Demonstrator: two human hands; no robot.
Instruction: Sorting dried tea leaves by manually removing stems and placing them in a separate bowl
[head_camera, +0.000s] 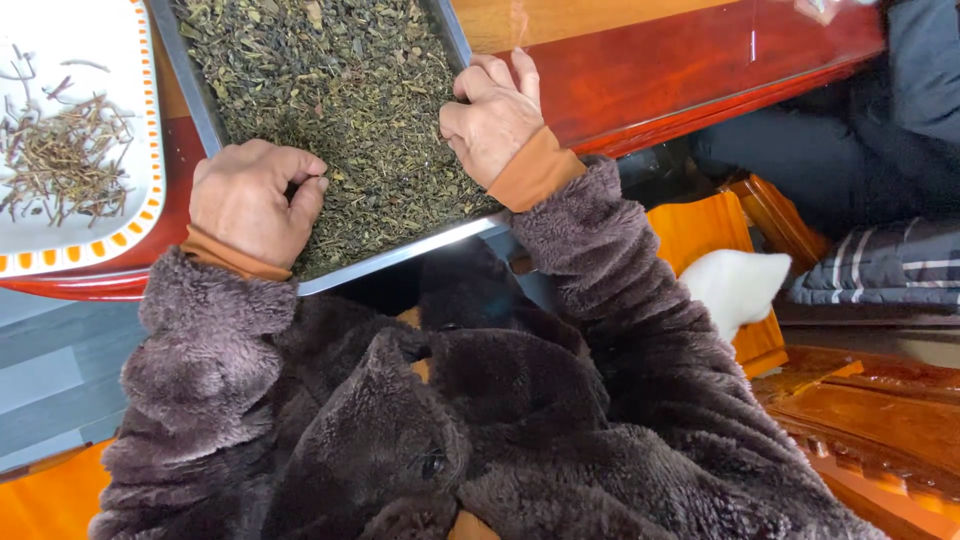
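A fuzzy dark-brown fleece jacket (480, 420) fills the foreground. Beyond it, the left hand (252, 200) is curled closed, fingertips pinched on the dried green tea leaves (340, 100). The right hand (492, 118) is loosely curled on the same leaves, heaped in a grey metal tray (400, 255) overhanging a red-brown table (690, 70). Farther left, brown stems (62, 155) are spread on a white orange-trimmed plate (70, 250).

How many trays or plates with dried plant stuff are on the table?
2. A metal tray of dried green leaves lies under both hands; a white plate with an orange-patterned rim, holding brown stems, sits left of it. Others may lie beyond the frame.
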